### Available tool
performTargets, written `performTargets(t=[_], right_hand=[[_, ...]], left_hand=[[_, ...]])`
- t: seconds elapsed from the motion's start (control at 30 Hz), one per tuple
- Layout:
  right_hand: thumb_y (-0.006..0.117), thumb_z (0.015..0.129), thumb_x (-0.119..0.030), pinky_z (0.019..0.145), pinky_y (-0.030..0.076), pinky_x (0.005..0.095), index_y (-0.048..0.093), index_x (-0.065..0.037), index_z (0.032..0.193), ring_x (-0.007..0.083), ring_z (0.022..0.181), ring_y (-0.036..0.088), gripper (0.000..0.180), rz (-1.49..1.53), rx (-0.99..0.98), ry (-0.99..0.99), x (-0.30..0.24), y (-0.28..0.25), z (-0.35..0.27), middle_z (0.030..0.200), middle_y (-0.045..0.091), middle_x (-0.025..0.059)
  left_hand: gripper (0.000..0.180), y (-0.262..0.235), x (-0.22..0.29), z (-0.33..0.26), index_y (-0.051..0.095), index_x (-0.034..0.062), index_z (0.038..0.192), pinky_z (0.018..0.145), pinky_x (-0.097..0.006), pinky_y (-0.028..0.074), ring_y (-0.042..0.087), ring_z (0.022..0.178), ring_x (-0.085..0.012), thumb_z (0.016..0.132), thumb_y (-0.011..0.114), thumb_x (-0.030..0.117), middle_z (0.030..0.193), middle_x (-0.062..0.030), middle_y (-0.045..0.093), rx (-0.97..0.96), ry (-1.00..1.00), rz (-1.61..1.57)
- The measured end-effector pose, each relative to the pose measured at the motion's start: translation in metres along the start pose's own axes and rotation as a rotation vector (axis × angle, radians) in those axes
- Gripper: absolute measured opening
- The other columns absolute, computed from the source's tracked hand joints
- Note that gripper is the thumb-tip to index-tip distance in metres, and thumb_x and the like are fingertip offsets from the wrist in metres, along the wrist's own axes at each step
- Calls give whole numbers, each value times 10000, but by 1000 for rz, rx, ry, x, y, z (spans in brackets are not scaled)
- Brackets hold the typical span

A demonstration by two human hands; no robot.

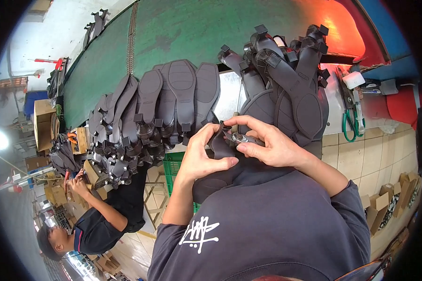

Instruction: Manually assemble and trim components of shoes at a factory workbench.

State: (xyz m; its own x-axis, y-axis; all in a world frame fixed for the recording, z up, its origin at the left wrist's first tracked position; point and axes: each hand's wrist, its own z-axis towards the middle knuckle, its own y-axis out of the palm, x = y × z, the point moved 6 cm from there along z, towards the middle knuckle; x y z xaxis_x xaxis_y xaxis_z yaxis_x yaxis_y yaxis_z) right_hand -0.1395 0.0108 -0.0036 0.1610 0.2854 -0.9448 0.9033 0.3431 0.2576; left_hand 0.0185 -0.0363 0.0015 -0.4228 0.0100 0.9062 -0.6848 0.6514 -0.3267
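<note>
My left hand (197, 157) grips a black heeled shoe (222, 146) in front of my chest, its thumb stretched along the near side. A metal hand tool with a rounded joint, like pliers (240, 137), sits in my right hand (279, 146), close against the shoe's edge. The tool's jaws are partly hidden by the shoe and fingers. Just beyond my right hand lies a heap of black block-heeled shoes (309, 110), soles up. More black shoes (180, 77) lie in a row beyond my left hand.
A green conveyor belt (183, 35) runs along the far side. Green-handled scissors (348, 122) lie on the metal ledge at right, below an orange-glowing opening (335, 33). A green crate (172, 168) stands under the table's edge. At left, a co-worker (103, 215) handles something red.
</note>
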Motion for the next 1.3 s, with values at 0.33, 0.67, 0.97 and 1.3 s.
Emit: performTargets(t=[0.33, 0.67, 0.97, 1.3], right_hand=[[580, 910, -5, 738, 467, 241, 448, -73, 1395, 59, 818, 542, 507, 18, 19, -27, 0, -2, -1, 1140, 586, 31], [596, 923, -25, 775, 472, 239, 468, -65, 1387, 60, 894, 558, 483, 1, 43, -42, 3, -2, -1, 1224, 577, 31], [611, 928, -59, 763, 456, 224, 497, -73, 1386, 43, 862, 548, 472, 99, 77, -66, 8, -5, -2, 1110, 626, 11], [635, 924, -113, 576, 371, 195, 467, -151, 1407, 16, 648, 470, 512, 69, 0, 141, -2, -7, -9, 705, 541, -49]], left_hand=[[601, 3, -2, 1, 585, -8, 1056, 800, -247, 432, 540, 871, -115, 569, 847, 228, 936, -28, 584, 5, -1, -42], [567, 4, 0, 2, 572, 4, 1017, 790, -246, 419, 512, 861, -116, 577, 841, 241, 929, -25, 559, -20, 18, -35], [542, 10, -8, 1, 583, -5, 994, 805, -289, 453, 562, 858, -146, 578, 829, 241, 911, -51, 599, -36, 10, -118], [539, 14, -2, 2, 566, 11, 989, 793, -243, 414, 523, 861, -118, 573, 826, 233, 929, -33, 573, -122, -2, -121]])
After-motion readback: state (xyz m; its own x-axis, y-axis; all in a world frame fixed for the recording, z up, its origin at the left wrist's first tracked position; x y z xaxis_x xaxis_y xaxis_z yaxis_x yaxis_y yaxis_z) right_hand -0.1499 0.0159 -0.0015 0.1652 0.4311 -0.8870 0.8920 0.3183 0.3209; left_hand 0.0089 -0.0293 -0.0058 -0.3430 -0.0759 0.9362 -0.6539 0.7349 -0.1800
